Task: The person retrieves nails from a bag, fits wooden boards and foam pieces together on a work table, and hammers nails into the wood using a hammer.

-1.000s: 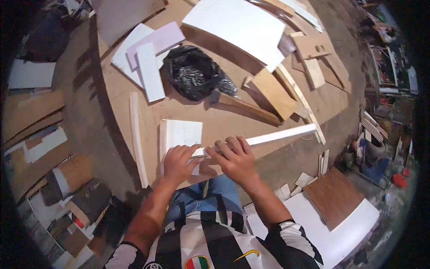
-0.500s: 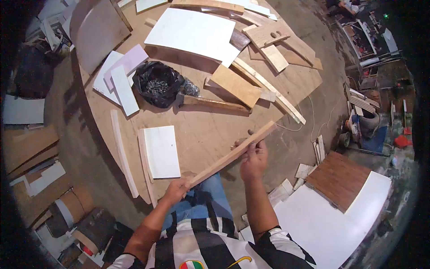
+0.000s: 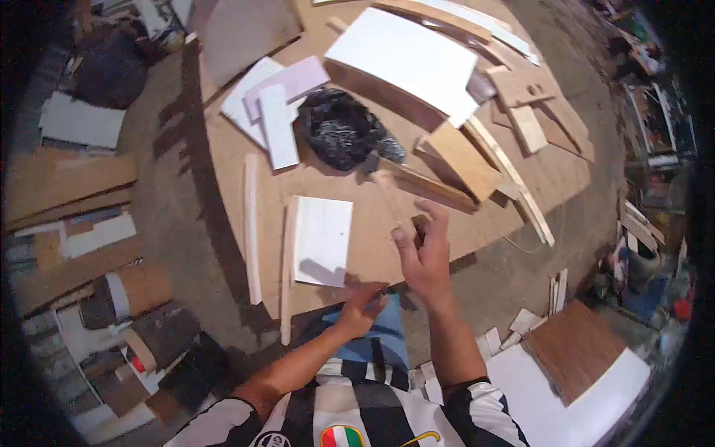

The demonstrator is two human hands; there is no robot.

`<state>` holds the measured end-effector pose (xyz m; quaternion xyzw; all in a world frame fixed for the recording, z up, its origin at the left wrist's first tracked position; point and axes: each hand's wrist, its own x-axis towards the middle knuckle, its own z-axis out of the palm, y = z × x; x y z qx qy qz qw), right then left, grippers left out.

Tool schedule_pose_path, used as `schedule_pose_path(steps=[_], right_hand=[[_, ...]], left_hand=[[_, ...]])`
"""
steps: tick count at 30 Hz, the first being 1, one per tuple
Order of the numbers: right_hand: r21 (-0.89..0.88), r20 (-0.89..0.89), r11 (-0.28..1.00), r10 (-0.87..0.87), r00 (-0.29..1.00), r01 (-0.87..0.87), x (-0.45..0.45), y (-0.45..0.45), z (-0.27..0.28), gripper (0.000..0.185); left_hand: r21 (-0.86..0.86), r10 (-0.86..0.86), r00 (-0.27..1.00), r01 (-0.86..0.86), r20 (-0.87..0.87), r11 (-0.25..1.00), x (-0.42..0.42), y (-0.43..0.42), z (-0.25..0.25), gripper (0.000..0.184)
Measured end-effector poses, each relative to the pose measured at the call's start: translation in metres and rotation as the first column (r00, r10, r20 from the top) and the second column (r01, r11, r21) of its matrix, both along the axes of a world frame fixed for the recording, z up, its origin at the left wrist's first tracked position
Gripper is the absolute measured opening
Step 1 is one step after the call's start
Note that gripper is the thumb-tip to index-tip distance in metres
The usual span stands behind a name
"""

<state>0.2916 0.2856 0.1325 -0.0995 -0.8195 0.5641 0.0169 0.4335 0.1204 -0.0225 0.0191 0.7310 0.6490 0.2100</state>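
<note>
A pale wooden strip (image 3: 392, 197), smeared by motion and seen foreshortened, points away from my right hand (image 3: 426, 257). Its near end meets the thumb and curled fingers of that hand. My left hand (image 3: 361, 311) is lower, over the jeans by the table edge, with its fingers apart and nothing visible in them. Left of the hands lies a white board (image 3: 323, 242), with a narrow wooden strip (image 3: 287, 276) along its left side. Beyond the right hand, a hammer (image 3: 432, 185) rests on the plywood table.
A black plastic bag (image 3: 339, 130) of nails sits mid-table. Around it are white offcuts (image 3: 279, 130), a large white panel (image 3: 402, 59) and a tan board (image 3: 463, 164). Another strip (image 3: 253, 227) lies at the left. A brown board (image 3: 577, 350) is at lower right.
The wooden strip was held across my body by both hands. It has swung to point away, and my left hand has come off it. The view has shifted, moving the table rightward.
</note>
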Motion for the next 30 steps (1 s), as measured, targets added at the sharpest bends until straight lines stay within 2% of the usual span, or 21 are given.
schedule_pose_path(steps=[1,2,3,4,5,7,8,10,11,13,14,16,19,21,28,30], right_hand=[[-0.018,0.001,1.0,0.022,1.0,-0.022,-0.008,-0.007,-0.011,0.039],[0.176,-0.065,0.974,0.159,0.985,-0.145,-0.014,-0.013,-0.03,0.036],[0.372,-0.105,0.896,0.3,0.948,-0.243,-0.019,-0.02,-0.047,0.032],[0.442,-0.036,0.856,0.317,0.948,-0.269,-0.021,-0.028,-0.057,0.027],[0.434,-0.032,0.854,0.332,0.943,-0.287,-0.024,-0.034,-0.074,0.027],[0.582,-0.098,0.76,0.419,0.903,-0.29,-0.03,-0.043,-0.108,0.029],[0.578,-0.096,0.759,0.429,0.898,-0.3,-0.035,-0.049,-0.115,0.029],[0.621,-0.119,0.735,0.431,0.894,-0.272,-0.045,-0.06,-0.126,0.03],[0.614,-0.117,0.737,0.441,0.89,-0.284,-0.048,-0.064,-0.133,0.03],[0.646,-0.091,0.701,0.463,0.882,-0.302,-0.051,-0.068,-0.143,0.033],[0.639,-0.085,0.701,0.471,0.878,-0.315,-0.053,-0.069,-0.146,0.033],[0.65,-0.119,0.692,0.5,0.858,-0.314,-0.058,-0.069,-0.144,0.037],[0.664,-0.074,0.678,0.482,0.873,-0.317,-0.061,-0.072,-0.153,0.041],[0.662,-0.067,0.675,0.487,0.871,-0.326,-0.06,-0.074,-0.155,0.042],[0.692,-0.06,0.637,0.521,0.851,-0.341,-0.066,-0.082,-0.148,0.044],[0.7,-0.051,0.623,0.53,0.846,-0.349,-0.069,-0.083,-0.148,0.044]], left_hand=[[-0.018,0.022,1.0,-0.022,0.001,1.0,-0.016,-0.012,0.013,0.029],[-0.209,0.093,0.959,-0.152,-0.267,0.966,-0.037,-0.027,0.028,0.03],[-0.351,0.095,0.849,-0.313,-0.52,0.883,-0.058,-0.042,0.037,0.032],[-0.433,0.154,0.83,-0.427,-0.536,0.794,-0.076,-0.056,0.038,0.031],[-0.504,0.209,0.804,-0.527,-0.556,0.684,-0.094,-0.069,0.039,0.031],[-0.588,0.221,0.772,-0.607,-0.596,0.534,-0.136,-0.087,0.044,0.033],[-0.593,0.227,0.772,-0.611,-0.594,0.525,-0.151,-0.091,0.041,0.033],[-0.566,0.345,0.815,-0.574,-0.466,0.592,-0.173,-0.097,0.034,0.034],[-0.573,0.351,0.813,-0.578,-0.465,0.58,-0.178,-0.099,0.034,0.034],[-0.655,0.301,0.892,-0.452,-0.337,0.605,-0.185,-0.103,0.034,0.033],[-0.637,0.33,0.895,-0.445,-0.3,0.629,-0.185,-0.106,0.028,0.033],[-0.642,0.324,0.894,-0.449,-0.31,0.621,-0.186,-0.106,0.032,0.033],[-0.653,0.322,0.884,-0.468,-0.34,0.595,-0.186,-0.106,0.028,0.032],[-0.675,0.26,0.896,-0.442,-0.359,0.59,-0.188,-0.109,0.027,0.031],[-0.628,0.36,0.88,-0.474,-0.31,0.618,-0.193,-0.102,0.032,0.03],[-0.65,0.287,0.878,-0.476,-0.382,0.592,-0.19,-0.105,0.025,0.03]])
